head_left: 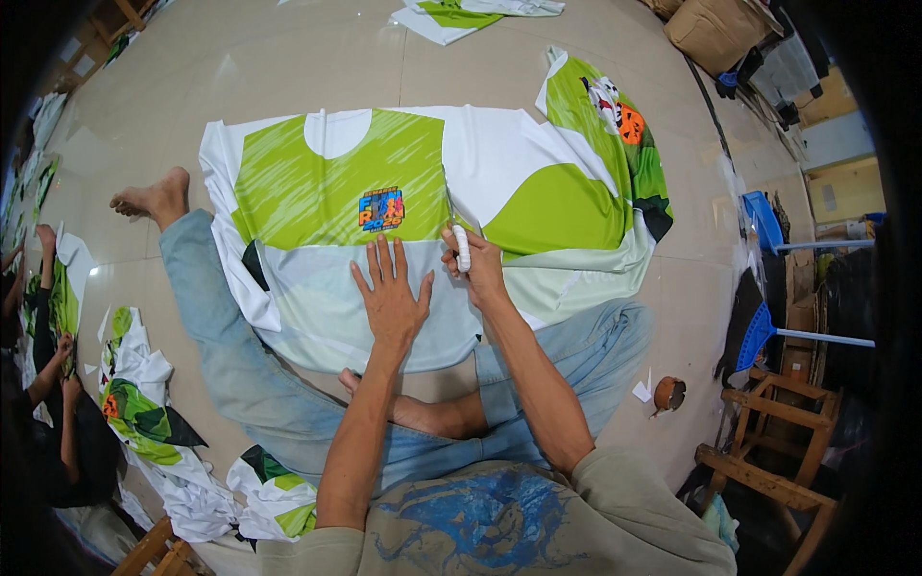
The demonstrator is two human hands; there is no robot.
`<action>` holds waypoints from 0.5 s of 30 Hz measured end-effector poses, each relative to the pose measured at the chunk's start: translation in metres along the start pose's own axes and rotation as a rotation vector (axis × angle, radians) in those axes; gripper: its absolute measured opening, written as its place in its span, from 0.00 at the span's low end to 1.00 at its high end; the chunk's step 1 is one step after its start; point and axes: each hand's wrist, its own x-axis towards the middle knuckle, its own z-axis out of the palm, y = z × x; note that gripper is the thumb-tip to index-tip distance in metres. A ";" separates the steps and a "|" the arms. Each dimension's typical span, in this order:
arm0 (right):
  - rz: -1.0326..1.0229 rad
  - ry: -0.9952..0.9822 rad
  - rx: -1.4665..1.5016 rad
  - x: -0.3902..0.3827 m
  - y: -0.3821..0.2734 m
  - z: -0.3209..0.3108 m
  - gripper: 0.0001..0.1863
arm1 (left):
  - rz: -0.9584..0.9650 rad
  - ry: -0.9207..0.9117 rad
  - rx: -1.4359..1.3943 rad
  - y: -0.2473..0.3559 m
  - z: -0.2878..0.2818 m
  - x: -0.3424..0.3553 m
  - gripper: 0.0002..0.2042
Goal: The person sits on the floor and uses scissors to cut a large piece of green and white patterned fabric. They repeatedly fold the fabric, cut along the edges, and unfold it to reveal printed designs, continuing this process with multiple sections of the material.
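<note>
My left hand [392,293] lies flat, fingers spread, on pale translucent-looking fabric [307,302] just below a green printed panel [298,182] with a white neckline and a small colourful emblem. My right hand [480,269] grips scissors with a white-wrapped handle [462,248] at the panel's right edge; the blades are mostly hidden along the seam between pieces. Beside them, another white and green piece [538,211] spreads to the right, bunched at its far end where orange pumpkin artwork shows. The fabric lies on the tiled floor between my outstretched left leg and bent right leg.
A co-worker's hands [65,346] handle fabric at far left. Cloth piles [154,413] lie lower left, more cloth [461,14] at the top. Along the right stand brown bundles [706,34], blue long-handled tools [754,336] and a wooden stool [788,451], near a round brown object [669,392].
</note>
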 end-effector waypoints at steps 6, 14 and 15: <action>0.000 0.035 0.072 0.005 0.008 0.012 0.22 | -0.005 -0.006 -0.006 0.001 -0.002 0.000 0.36; -0.050 0.062 0.116 0.024 0.000 0.031 0.18 | -0.009 -0.018 -0.007 0.002 -0.004 0.002 0.36; -0.056 0.055 0.100 0.025 0.001 0.031 0.18 | -0.011 -0.022 -0.002 0.002 -0.004 0.001 0.36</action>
